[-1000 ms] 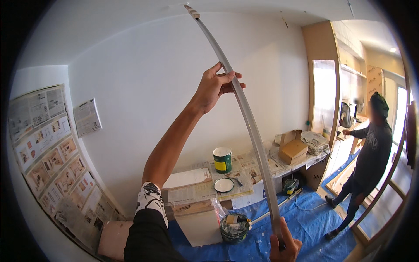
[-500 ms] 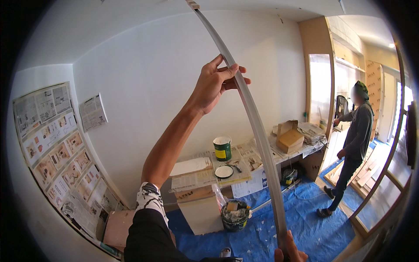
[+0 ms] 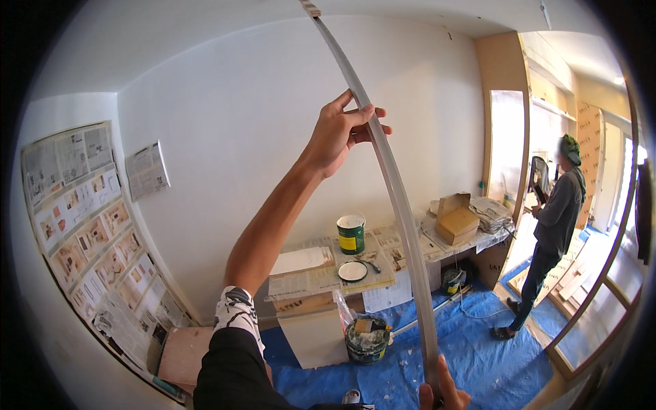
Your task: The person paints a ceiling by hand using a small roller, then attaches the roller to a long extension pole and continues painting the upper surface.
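Note:
A long, pale grey pole [image 3: 403, 219] runs from low in front of me up toward the ceiling, leaning to the left at its top. A small pinkish block [image 3: 311, 9] sits at its upper end, close to the ceiling; whether it touches, I cannot tell. My left hand [image 3: 338, 133] grips the pole partway up, thumb across the front and fingers behind, the arm stretched out. Low down, my right hand [image 3: 444, 391] is closed round the pole's bottom part, cut off in part by the lower edge.
A newspaper-covered worktop [image 3: 383, 270] bears a green paint tin [image 3: 351, 236], a round lid [image 3: 352, 271] and a cardboard box [image 3: 456, 222]. A messy bucket [image 3: 367, 342] stands on blue sheeting [image 3: 471, 355]. Another person [image 3: 557, 219] stands at the right, near a framed glass panel [image 3: 601, 307].
The pole's lower end and my right hand have shifted slightly left, while its top has moved slightly right. The other person now holds a dark object up in front.

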Motion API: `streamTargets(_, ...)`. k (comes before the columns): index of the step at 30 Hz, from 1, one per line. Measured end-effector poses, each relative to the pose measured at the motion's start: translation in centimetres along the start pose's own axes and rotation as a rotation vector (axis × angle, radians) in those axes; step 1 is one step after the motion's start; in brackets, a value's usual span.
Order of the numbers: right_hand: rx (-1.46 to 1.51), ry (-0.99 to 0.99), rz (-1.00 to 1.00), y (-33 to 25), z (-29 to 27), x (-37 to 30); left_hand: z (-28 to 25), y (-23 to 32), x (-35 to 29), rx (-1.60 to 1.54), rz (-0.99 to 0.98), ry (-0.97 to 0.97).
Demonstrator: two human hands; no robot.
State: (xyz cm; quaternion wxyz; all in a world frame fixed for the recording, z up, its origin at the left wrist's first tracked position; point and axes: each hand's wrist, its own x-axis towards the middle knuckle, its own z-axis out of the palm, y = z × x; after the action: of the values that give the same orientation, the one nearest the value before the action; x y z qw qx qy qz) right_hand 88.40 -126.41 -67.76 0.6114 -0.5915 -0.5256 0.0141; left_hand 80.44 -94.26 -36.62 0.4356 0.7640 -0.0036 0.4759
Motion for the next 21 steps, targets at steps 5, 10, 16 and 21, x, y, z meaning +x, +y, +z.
streamTargets(5, 0.076, -0.046, -0.006, 0.9, 4.7, 5.3, -4.7, -3.7, 3.0, -0.024, -0.039, 0.047)
streamTargets(10, 0.106, -0.023, -0.055, 2.5, 9.7, 10.9, -9.6, -7.3, 7.0, 0.003, -0.073, 0.066)
streamTargets(16, 0.042, 0.001, -0.048, 3.8, 15.0, 17.7, -15.0, -11.9, 11.9, -0.008, -0.08, 0.069)
streamTargets(21, 0.029, -0.026, -0.015, 4.4, 17.0, 21.1, -18.0, -15.0, 14.4, 0.0, -0.089, 0.054)
